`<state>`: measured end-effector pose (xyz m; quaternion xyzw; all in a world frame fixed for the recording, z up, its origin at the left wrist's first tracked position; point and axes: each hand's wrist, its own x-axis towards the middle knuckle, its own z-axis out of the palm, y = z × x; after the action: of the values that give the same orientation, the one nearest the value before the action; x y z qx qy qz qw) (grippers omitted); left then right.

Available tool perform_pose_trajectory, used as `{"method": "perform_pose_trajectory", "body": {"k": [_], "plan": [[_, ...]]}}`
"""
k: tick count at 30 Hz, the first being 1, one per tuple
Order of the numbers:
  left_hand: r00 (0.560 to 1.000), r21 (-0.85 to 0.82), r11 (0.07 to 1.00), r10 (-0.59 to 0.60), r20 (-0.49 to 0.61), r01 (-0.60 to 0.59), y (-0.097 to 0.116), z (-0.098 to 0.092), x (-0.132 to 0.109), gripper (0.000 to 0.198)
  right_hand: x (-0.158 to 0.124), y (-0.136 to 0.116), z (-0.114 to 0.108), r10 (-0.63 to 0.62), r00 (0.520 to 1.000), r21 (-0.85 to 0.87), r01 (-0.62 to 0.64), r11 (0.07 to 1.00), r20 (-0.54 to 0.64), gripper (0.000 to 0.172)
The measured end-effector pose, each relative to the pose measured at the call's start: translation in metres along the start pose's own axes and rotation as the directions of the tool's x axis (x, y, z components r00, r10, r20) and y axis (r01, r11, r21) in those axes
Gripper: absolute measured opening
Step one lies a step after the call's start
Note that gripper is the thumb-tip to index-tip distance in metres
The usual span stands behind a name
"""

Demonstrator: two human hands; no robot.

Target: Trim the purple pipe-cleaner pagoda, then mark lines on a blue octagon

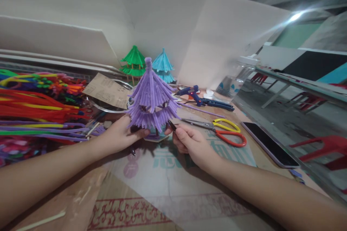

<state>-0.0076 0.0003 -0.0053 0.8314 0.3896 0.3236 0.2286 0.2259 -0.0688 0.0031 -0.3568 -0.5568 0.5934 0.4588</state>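
A purple pipe-cleaner pavilion with two fringed roof tiers stands upright in front of me. My left hand is closed around its base from the left, the thumb lying at the front. My right hand is closed on a slim black tool, whose upper end points at the lower roof's right edge. The tool's kind is hard to make out, and I cannot tell whether it touches the pavilion. Beneath the left hand a small dark pointed tip shows.
Pipe cleaners in many colours lie left, beside a metal tray with cardboard on it. Green and blue pavilions stand behind. To the right are a glue gun, scissors, a phone and a clear jar.
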Motion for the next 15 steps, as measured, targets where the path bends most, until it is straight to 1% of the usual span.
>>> {"method": "perform_pose_trajectory", "body": {"k": [6, 9, 15], "plan": [[1.0, 0.003, 1.0, 0.021, 0.002, -0.021, 0.0026, 0.0, 0.0013, 0.069, 0.0004, 0.0016, -0.0003, 0.001, 1.0, -0.002, -0.001, 1.0, -0.017, 0.053], [0.999, -0.006, 0.999, 0.043, 0.008, -0.042, 0.0033, -0.0004, 0.0017, 0.067, 0.001, 0.0026, -0.0004, -0.011, 1.0, 0.013, 0.011, 1.0, -0.022, 0.053], [0.999, 0.008, 0.999, 0.041, 0.007, -0.041, 0.0015, -0.0004, 0.0018, 0.066, 0.0004, 0.0012, -0.0003, 0.002, 1.0, 0.017, -0.001, 1.0, -0.019, 0.053]]}}
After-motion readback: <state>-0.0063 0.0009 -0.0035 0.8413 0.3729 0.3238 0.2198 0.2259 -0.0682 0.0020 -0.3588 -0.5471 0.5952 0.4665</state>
